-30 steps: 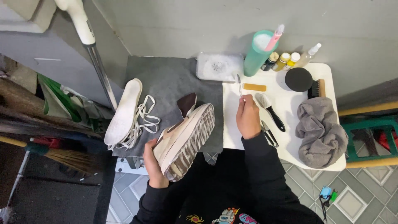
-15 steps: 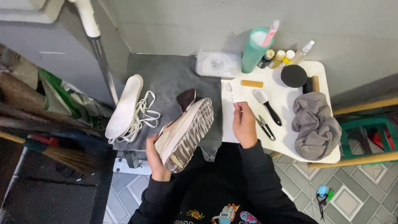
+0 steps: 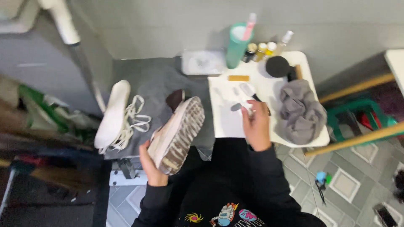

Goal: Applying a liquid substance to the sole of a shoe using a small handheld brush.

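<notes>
Open room lies on the white tabletop (image 3: 225, 122) at centre frame, a bare strip left of the right hand (image 3: 256, 126). Toward the upper edge a teal cup (image 3: 236, 45), small bottles (image 3: 261, 50) and a black round lid (image 3: 277, 66) crowd the way. The grey cloth (image 3: 301, 111) fills the table's right side. Left of centre, the upturned shoe (image 3: 176, 134) (held by the left hand (image 3: 150, 166)) blocks the grey mat (image 3: 155, 80), with laces (image 3: 132, 120) and an insole (image 3: 111, 113) beyond.
</notes>
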